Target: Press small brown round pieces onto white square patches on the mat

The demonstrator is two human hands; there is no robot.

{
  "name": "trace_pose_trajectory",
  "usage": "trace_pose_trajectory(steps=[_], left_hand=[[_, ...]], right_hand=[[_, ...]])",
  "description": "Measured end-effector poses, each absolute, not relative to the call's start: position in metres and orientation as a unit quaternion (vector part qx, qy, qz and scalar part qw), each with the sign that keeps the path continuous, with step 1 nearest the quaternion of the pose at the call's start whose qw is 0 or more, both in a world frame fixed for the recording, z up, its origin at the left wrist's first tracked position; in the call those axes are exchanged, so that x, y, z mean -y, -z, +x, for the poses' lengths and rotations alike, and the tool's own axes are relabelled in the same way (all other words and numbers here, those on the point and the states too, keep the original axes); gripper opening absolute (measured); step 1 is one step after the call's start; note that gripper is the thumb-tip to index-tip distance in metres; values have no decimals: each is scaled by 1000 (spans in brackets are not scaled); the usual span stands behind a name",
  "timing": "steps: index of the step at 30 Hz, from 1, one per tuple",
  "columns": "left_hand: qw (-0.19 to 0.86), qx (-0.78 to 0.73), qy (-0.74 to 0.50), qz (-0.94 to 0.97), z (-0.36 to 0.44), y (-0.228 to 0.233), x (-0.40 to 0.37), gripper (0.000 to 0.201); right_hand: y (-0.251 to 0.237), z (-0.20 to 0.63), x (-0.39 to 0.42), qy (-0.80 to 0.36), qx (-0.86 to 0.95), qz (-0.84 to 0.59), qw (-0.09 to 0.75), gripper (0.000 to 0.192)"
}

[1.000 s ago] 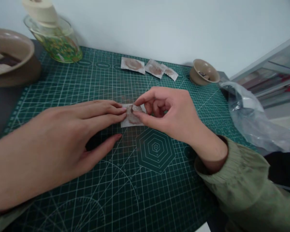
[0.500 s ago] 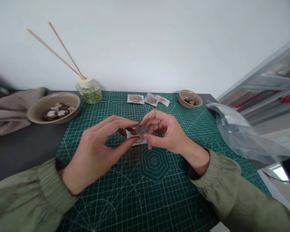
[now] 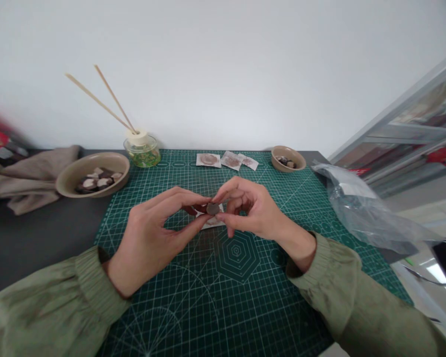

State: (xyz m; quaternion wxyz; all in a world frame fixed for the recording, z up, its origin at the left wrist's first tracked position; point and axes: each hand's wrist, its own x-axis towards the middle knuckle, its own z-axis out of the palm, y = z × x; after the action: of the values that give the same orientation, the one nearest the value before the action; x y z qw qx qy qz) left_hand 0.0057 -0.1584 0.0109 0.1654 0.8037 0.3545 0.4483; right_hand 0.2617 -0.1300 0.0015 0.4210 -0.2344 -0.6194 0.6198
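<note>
Left hand [image 3: 156,224] and right hand [image 3: 250,206] both pinch small grey disc [image 3: 213,208] at its edge, fingertips only, over stained white paper [image 3: 212,222] on green mat [image 3: 193,292]. I'd use light, even pressure and turn it over the paper.

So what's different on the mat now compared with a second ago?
The left hand let go of the paper piece and moved right to grip the small grey disc. The right hand kept its pinch on the disc. The view also tilted up. The paper piece, the three papers behind and the small bowl stayed put.
</note>
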Motion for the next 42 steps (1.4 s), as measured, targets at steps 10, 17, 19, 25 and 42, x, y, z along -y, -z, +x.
trace_pose_trajectory(steps=[10,17,19,25,42], left_hand=[[158,-388,-416,807,-2,1,142,21],[154,-373,-392,827,-2,-2,146,30],[144,-380,-375,833,-3,1,145,32],[110,-435,-300,842,-9,15,133,34],[158,-478,-196,841,-6,14,101,25]], right_hand=[[0,266,128,-566,637,-274,445,49],[0,266,128,-551,656,-288,428,49],[1,266,128,-545,660,-287,430,48],[-1,265,129,-532,660,-302,436,44],[0,266,124,-532,655,-284,456,44]])
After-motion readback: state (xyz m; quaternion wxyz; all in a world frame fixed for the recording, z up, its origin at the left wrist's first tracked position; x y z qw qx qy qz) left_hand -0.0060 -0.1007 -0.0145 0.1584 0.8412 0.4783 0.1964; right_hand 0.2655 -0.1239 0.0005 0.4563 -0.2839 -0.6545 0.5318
